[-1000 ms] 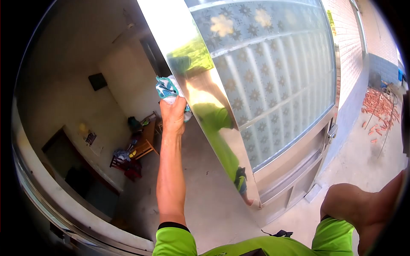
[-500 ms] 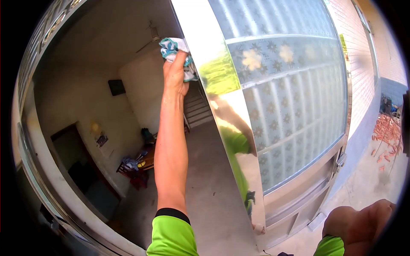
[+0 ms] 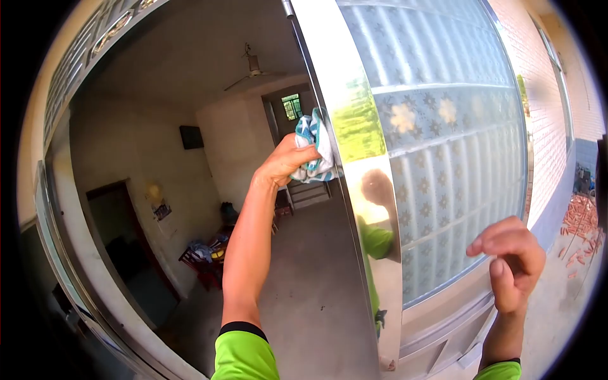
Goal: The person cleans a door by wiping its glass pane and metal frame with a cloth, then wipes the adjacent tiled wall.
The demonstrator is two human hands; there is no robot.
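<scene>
- Behind the open door (image 3: 354, 209) lies a bare room with a concrete floor (image 3: 310, 297), pale walls and a ceiling fan (image 3: 252, 66).
- Door: polished steel frame, standing ajar, with its shiny edge turned toward the viewer. A frosted, star-patterned glass panel (image 3: 456, 158) fills its upper part; steel panels sit below.
- Left hand (image 3: 285, 163): raised at arm's length, fingers clamped on a cloth (image 3: 315, 149).
- Cloth: teal-and-white, bunched, pressed against the inner side of the door's steel edge, in the upper half of the door.
- Right hand (image 3: 510, 259): held up in front of the glass panel's lower right, fingers loosely curled with thumb and fingertips close together. It holds nothing; whether it touches the glass cannot be told.
- Sleeves: bright green with a dark cuff on both arms.
- Reflection: the steel edge mirrors the person's green shirt and the greenery outside.
- Room contents: a low wooden bench (image 3: 209, 250) with clutter at the far wall, a dark doorway (image 3: 120, 215) to the left, and stairs (image 3: 308, 193) at the back.
- Outside, right: a brick wall (image 3: 544, 82) and a heap of reddish bricks (image 3: 579, 218) on the ground.
</scene>
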